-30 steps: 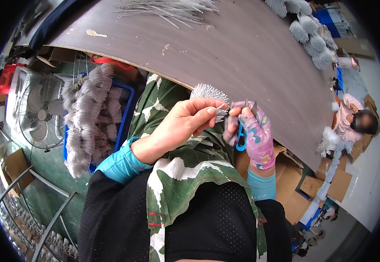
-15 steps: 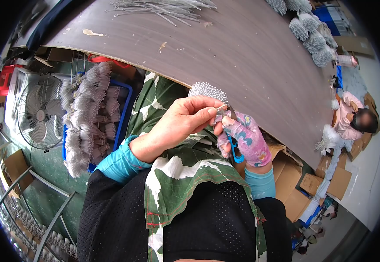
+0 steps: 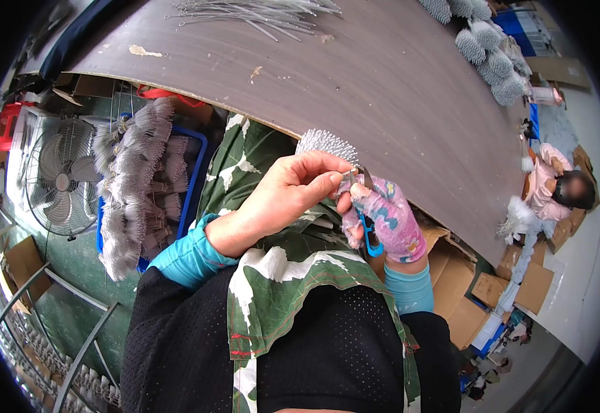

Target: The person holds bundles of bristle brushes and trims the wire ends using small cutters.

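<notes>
My left hand (image 3: 290,189) is bare and pinches the end of a thin wire brush (image 3: 347,173) between thumb and forefinger. My right hand (image 3: 386,213), in a pink patterned fingerless glove, is closed on small scissors with blue handles (image 3: 371,237). The scissor blades (image 3: 365,180) point up beside the pinched brush end, close to my left fingertips. Behind my left hand, a dense bundle of white-tipped wire brushes (image 3: 327,143) stands at the table edge, its lower part hidden by the hand.
Loose wire brushes (image 3: 265,12) lie on the brown table (image 3: 383,76), with more bundles (image 3: 493,62) at its far right. A blue crate (image 3: 193,199) of bundles and a fan (image 3: 62,180) stand left. Cardboard boxes (image 3: 451,282) are right. A person in pink (image 3: 544,182) sits beyond.
My right hand has moved left and down, bringing the scissor blades from apart and upright to beside the brush end at my left fingertips. My left hand has barely moved.
</notes>
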Demonstrator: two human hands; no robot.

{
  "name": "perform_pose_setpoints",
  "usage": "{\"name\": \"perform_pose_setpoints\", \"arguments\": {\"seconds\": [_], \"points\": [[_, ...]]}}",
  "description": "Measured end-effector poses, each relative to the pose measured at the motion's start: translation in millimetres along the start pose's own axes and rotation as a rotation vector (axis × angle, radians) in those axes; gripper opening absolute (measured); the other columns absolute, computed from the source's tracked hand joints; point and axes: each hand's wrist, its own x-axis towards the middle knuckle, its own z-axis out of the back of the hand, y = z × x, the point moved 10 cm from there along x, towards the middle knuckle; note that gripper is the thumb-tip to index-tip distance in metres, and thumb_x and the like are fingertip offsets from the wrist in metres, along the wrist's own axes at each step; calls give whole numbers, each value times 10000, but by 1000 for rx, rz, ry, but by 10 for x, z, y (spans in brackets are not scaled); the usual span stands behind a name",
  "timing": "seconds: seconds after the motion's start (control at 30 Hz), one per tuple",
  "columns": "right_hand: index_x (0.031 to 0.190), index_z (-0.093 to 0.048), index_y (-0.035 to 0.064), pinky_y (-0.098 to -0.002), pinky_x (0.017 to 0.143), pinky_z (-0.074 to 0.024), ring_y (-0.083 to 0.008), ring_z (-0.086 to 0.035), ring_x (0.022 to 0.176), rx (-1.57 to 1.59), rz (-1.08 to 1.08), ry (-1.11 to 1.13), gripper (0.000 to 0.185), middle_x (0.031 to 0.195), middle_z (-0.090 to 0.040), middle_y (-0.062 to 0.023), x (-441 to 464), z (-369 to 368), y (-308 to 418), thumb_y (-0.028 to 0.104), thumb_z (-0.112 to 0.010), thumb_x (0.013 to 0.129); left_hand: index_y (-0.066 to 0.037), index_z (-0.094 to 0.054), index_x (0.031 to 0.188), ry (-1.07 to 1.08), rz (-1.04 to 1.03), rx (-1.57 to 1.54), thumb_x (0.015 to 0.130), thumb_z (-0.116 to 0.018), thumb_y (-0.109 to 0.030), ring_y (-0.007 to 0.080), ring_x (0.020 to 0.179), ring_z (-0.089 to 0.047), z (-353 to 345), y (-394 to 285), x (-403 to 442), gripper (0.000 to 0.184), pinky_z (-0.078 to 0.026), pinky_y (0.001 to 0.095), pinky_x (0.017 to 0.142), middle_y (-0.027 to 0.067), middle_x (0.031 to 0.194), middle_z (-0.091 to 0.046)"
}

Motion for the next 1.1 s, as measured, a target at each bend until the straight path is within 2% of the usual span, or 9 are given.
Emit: {"name": "perform_pose_setpoints", "arguments": {"seconds": [0.03,0.1,0.47,0.6,0.67,0.77,0.87,0.93,1.1], "points": [[831,-576,-10,-249,450,-420,-123,-483,451,-5,4,-4,273,545,-510,-47,-1,8,-1,227,-492,939,-12,-589,1097,0,-1,-1,940,-528,-121,26,654,-480,-4,12,2,200,-388,160,580,-2,789,-607],[831,-577,-10,-250,451,-421,-120,-482,450,0,6,-6,271,544,-509,-46,-2,8,-9,224,-492,938,36,-581,1067,-2,-32,-52,942,-496,-64,90,787,-560,-11,15,8,182,-475,251,756,40,818,-623],[827,-573,1,-223,444,-413,-91,-460,446,26,30,52,262,544,-487,-21,6,0,-28,230,-501,932,-3,-614,1020,-51,-33,15,928,-540,-100,54,788,-532,44,61,4,153,-451,219,728,-7,855,-611],[903,-553,15,-223,463,-433,-77,-475,502,-258,150,-181,219,689,-539,-22,-94,171,26,223,-498,947,-11,-616,1019,-76,-8,145,924,-545,-90,31,733,-487,63,55,-21,143,-422,198,669,-16,850,-605],[970,-534,11,-242,491,-451,-82,-488,549,12,756,-414,212,817,-579,-47,-452,573,470,218,-491,960,-19,-627,1000,-150,-44,102,913,-569,-103,22,709,-470,194,21,-44,134,-400,182,634,-32,792,-578],[1019,-518,5,-264,527,-466,-90,-491,589,-84,834,-420,246,842,-580,-60,-516,463,609,242,-476,969,-31,-624,1000,-144,-5,59,920,-564,-130,11,645,-442,230,73,-66,141,-365,159,573,-40,759,-558],[1036,-515,4,-279,564,-468,-93,-478,629,-110,664,-242,271,863,-565,-46,-282,334,445,262,-463,972,-39,-618,1001,-87,74,14,933,-545,-157,-4,575,-398,134,60,-45,155,-303,140,502,-45,734,-546],[1039,-517,5,-276,554,-459,-90,-474,632,-92,658,-269,268,847,-553,-34,-231,355,409,259,-462,973,-39,-612,1002,-87,126,-48,943,-529,-171,-13,535,-363,149,128,-63,167,-254,137,464,-50,724,-541],[1006,-533,20,-240,519,-421,-84,-471,588,-106,537,-311,286,716,-506,-13,-127,372,357,296,-466,972,-38,-614,1001,-87,179,-75,939,-538,-172,-8,546,-376,152,130,-69,165,-270,139,473,-50,723,-540]]}}
